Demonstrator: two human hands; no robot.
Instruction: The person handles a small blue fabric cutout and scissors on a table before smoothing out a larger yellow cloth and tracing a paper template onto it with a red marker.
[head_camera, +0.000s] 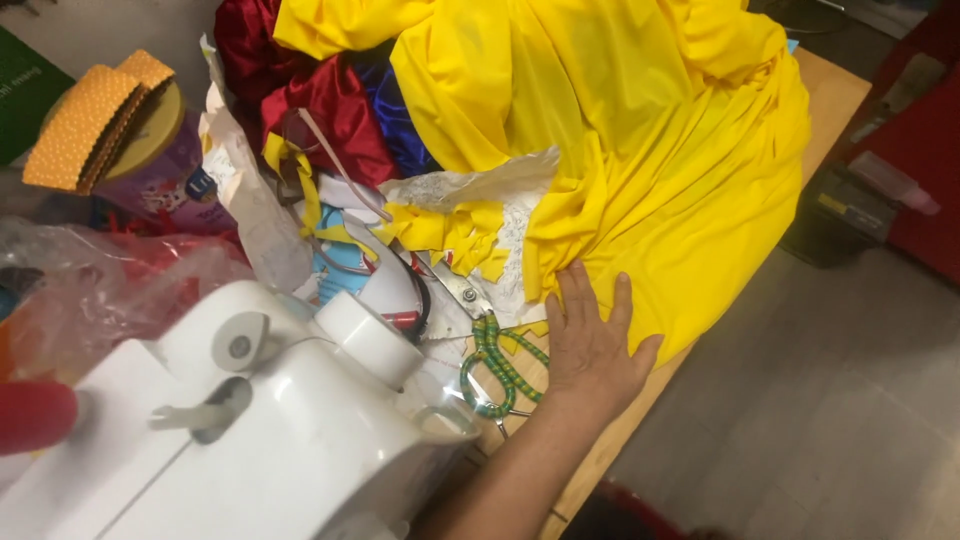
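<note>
My left hand (590, 345) lies flat, palm down and fingers spread, on the lower edge of a big heap of yellow fabric (640, 130) that covers most of the wooden table (835, 100). Just left of the hand lie scissors (490, 365) whose handles are wrapped in green and yellow cord, blades pointing up-left. Yellow cloth scraps (450, 235) and a crumpled white sheet lie above the scissors. My right hand is out of view.
A white sewing machine (260, 440) fills the lower left. Behind it are red fabric (320, 100), blue fabric (400, 120), a round tin topped with orange dotted ribbon (150, 150) and a clear plastic bag (100, 280). A dark box (840, 215) sits on the grey floor at right.
</note>
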